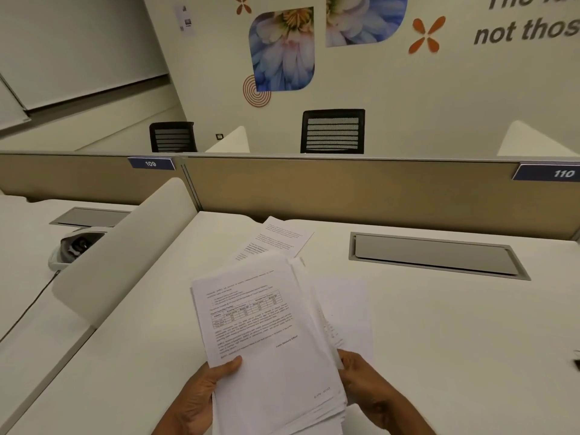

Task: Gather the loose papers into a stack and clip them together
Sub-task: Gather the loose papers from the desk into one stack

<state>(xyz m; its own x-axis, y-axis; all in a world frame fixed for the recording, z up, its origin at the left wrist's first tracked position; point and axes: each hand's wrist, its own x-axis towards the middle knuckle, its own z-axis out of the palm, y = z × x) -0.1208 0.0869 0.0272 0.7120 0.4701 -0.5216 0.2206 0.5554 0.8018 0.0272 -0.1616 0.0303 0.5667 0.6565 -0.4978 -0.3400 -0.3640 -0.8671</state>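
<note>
**White sheets mostly gathered, nothing clipped yet**

You hold most of the papers as one uneven stack (pixel 270 334) above the desk (pixel 439 324). Your left hand (pixel 201 400) grips its lower left edge, thumb pressed on the top printed page. Your right hand (pixel 367 384) closes on the right edge, fingers curled behind where you cannot see them. The edges fan out, so squaring is still to do. One printed sheet (pixel 282 237) lies loose on the desk beyond the stack, and a blank-looking page (pixel 348 296) sits just right of it; whether that one is held or lying flat is unclear. No clip is identifiable: a small dark object (pixel 577 361) at the right edge is cut off. The stack's bottom runs out of frame.
</note>
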